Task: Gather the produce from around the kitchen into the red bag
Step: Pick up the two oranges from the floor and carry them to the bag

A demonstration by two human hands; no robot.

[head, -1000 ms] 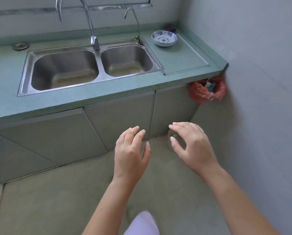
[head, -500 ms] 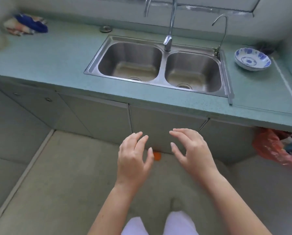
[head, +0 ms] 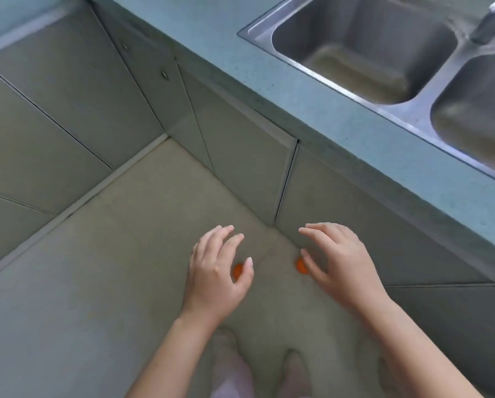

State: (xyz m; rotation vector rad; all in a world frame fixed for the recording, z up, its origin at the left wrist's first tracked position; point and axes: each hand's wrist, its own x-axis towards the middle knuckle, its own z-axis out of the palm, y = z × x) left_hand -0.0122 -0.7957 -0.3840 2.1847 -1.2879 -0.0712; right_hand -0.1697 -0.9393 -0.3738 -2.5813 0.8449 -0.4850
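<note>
Two small orange pieces of produce lie on the floor near the base of the cabinets. One orange piece (head: 237, 270) shows between the thumb and fingers of my left hand (head: 219, 272), which hovers above it, open and empty. The other orange piece (head: 300, 265) peeks out beside the thumb of my right hand (head: 338, 261), also open and holding nothing. Both hands are held out palm down, fingers spread. The red bag is out of view.
A blue-green counter (head: 326, 110) with a steel double sink (head: 384, 53) runs along the upper right. Grey cabinet doors (head: 240, 145) stand below it and meet more cabinets (head: 53, 110) at a corner on the left. My feet (head: 254, 374) show at the bottom on the beige floor.
My view has swung left and down from the sink and the red bag to the floor by the cabinets. A second orange piece has come into sight. Both hands stay open.
</note>
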